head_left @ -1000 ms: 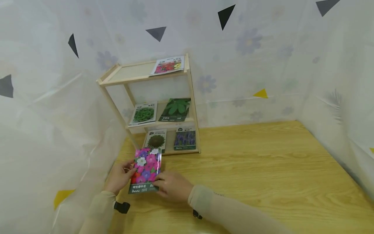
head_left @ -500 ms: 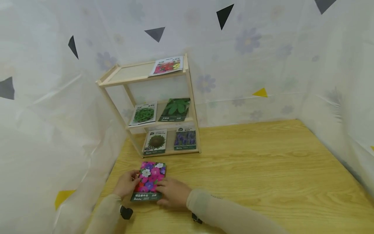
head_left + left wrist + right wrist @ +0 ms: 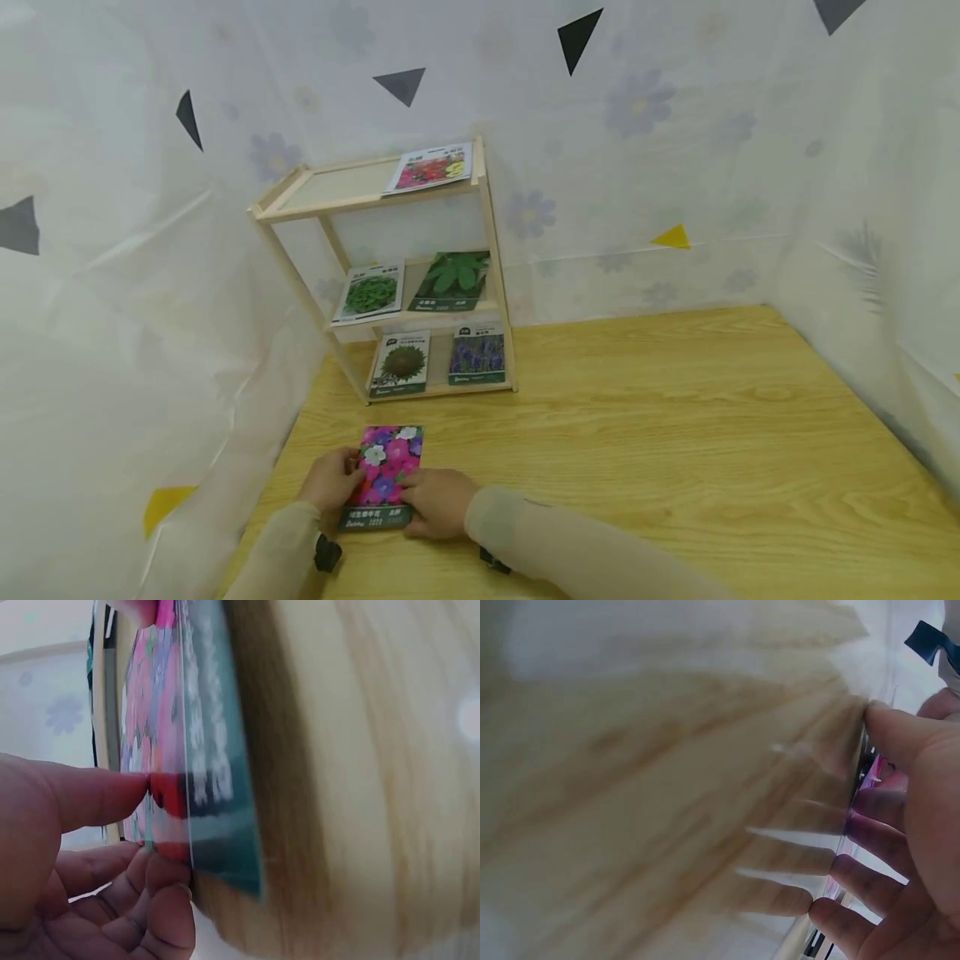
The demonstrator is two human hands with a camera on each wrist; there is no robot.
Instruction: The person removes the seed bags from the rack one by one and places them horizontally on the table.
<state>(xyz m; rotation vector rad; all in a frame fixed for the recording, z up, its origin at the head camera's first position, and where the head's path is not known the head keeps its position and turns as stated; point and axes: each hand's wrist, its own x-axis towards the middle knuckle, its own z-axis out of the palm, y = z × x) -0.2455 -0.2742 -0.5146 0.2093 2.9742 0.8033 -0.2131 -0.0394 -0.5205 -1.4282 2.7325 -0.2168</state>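
A flower seed packet (image 3: 390, 467) with pink, purple and white blooms and a dark green lower band lies low at the table, in front of the rack. My left hand (image 3: 330, 480) pinches its left edge. In the left wrist view the thumb (image 3: 97, 796) presses the face of the packet (image 3: 214, 750) while the other fingers curl below its edge. Along the packet's right edge rests my right hand (image 3: 442, 502). Its fingertips (image 3: 840, 919) meet the tabletop in the right wrist view, where only a pink sliver of the packet (image 3: 873, 774) shows.
Behind stands a three-tier wooden rack (image 3: 375, 200). One packet (image 3: 431, 169) lies on top, clover-like (image 3: 371, 293) and broad-leaf packets (image 3: 452, 281) in the middle, sunflower (image 3: 401, 364) and lavender packets (image 3: 477, 356) at the bottom. The wooden table (image 3: 675, 433) extends right.
Both hands have brought the flower packet down and toward me, away from the rack's bottom tier, uncovering the sunflower packet. In the last half second it has slid slightly nearer.
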